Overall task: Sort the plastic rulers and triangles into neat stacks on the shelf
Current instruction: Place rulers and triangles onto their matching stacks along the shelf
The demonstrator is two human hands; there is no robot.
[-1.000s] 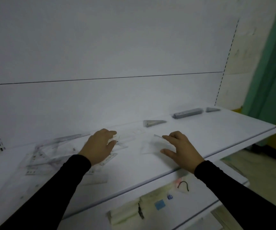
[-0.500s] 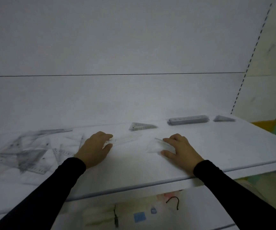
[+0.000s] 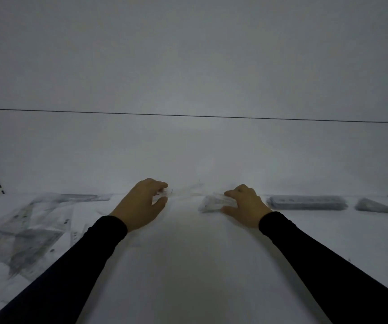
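We reach over a white shelf in black sleeves. Our left hand pinches one end of a clear ruler between thumb and curled fingers. Our right hand grips a small stack of clear triangles lying on the shelf. A loose pile lies at left; a ruler stack and triangle stack sit at right.

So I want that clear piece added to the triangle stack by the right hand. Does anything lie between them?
Nothing visible does. The left hand pinches the clear piece, and only bare shelf separates it from the small triangle stack that the right hand holds.
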